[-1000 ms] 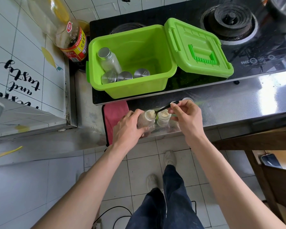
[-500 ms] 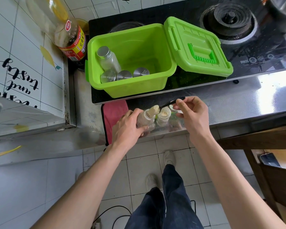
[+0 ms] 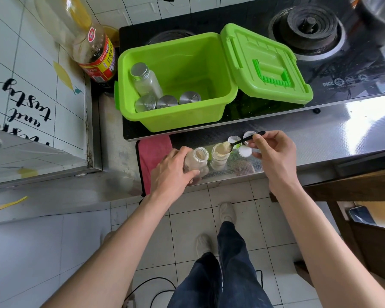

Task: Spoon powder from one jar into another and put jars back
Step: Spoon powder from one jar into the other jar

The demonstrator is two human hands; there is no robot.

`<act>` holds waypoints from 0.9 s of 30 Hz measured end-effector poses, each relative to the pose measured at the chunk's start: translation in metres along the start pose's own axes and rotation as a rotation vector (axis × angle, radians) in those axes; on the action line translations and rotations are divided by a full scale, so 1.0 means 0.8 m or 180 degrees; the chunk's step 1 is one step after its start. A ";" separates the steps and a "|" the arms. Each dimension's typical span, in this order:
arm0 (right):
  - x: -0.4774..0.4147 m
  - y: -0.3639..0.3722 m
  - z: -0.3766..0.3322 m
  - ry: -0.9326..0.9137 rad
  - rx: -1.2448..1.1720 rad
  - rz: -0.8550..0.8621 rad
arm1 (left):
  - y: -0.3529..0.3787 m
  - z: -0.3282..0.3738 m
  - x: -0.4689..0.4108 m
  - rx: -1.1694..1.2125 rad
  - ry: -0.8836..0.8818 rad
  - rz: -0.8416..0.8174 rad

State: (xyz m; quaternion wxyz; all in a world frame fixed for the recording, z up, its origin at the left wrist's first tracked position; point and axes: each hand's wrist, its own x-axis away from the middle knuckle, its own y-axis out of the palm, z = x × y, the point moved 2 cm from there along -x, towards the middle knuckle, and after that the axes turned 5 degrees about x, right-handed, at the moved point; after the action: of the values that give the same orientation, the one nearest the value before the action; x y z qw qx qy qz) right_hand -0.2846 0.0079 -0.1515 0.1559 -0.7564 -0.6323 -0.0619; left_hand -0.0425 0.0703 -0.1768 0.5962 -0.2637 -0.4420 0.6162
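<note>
Two small open clear jars of pale powder stand at the steel counter's front edge. My left hand (image 3: 172, 168) grips the left jar (image 3: 197, 160), which is tilted toward the right. The right jar (image 3: 219, 156) stands upright beside it. My right hand (image 3: 273, 152) pinches a black spoon (image 3: 245, 141) by its handle; its bowl, heaped with powder, hovers over the right jar's mouth. Three white lids (image 3: 245, 151) lie just behind the jars, under the spoon.
An open green plastic box (image 3: 209, 116) sits on the black stove behind, holding several metal-lidded jars (image 3: 146, 82), its lid (image 3: 265, 63) swung open to the right. A pink cloth (image 3: 152, 150) lies left of the jars. A sauce bottle (image 3: 96, 56) stands at back left.
The spoon lifted out of the left jar with a heap of powder and moved right, over the right jar. My left hand kept its grip on the left jar.
</note>
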 end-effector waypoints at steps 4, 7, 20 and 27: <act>-0.001 -0.002 0.006 -0.0011 0.0081 0.0013 | 0.000 0.000 0.000 -0.0002 0.0005 0.0011; -0.001 -0.001 0.008 -0.0013 0.0145 0.0021 | -0.001 0.000 0.001 0.0004 0.0013 0.0017; 0.009 0.027 -0.009 -0.1101 0.1622 -0.0206 | 0.000 0.001 0.001 0.0037 -0.0021 0.0023; 0.020 0.034 -0.023 -0.1698 0.2658 -0.0629 | -0.002 0.003 0.003 0.0041 -0.0025 0.0023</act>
State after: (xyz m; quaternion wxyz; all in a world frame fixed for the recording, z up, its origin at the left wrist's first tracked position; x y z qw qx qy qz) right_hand -0.2528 0.0133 -0.1337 0.2716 -0.5555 -0.6895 0.3772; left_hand -0.0441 0.0716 -0.1741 0.5939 -0.2590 -0.4393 0.6223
